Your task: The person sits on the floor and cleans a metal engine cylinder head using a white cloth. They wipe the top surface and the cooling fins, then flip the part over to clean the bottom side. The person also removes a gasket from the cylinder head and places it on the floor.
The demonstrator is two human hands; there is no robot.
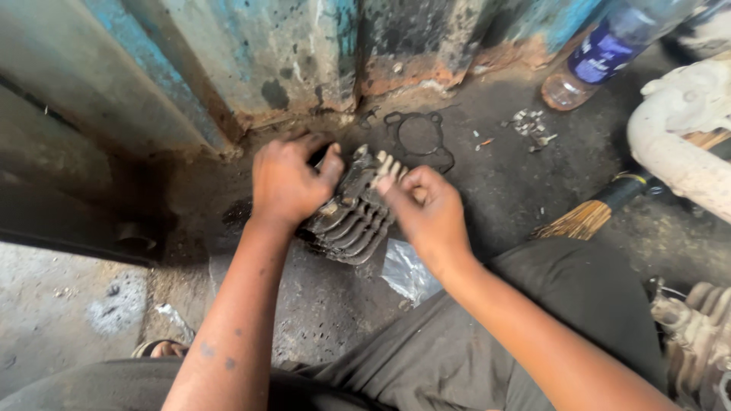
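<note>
Thin flat gasket [420, 137] on oily floor [495, 190] near wall. Clear plastic bottle [601, 53] with blue label lying top right. Small scatter of metal bits [531, 126] beside it. Broom [590, 215] bristles at right. Crumpled clear plastic bag [407, 270] on floor. Peeling blue-painted wall [251, 53] behind.

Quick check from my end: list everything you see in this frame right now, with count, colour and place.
finned engine cylinder: one, dark grey, on the floor centre, between both hands
gasket: one, black, flat on the floor behind the cylinder
plastic bottle: one, clear with blue label, top right
broom: one, straw bristles with black handle, right
plastic bag: one, clear, below the cylinder
engine part: one, pale grey, bottom right edge
wall: peeling blue, top
left hand: grip on the cylinder's left side
right hand: grip on the cylinder's right fins
</note>
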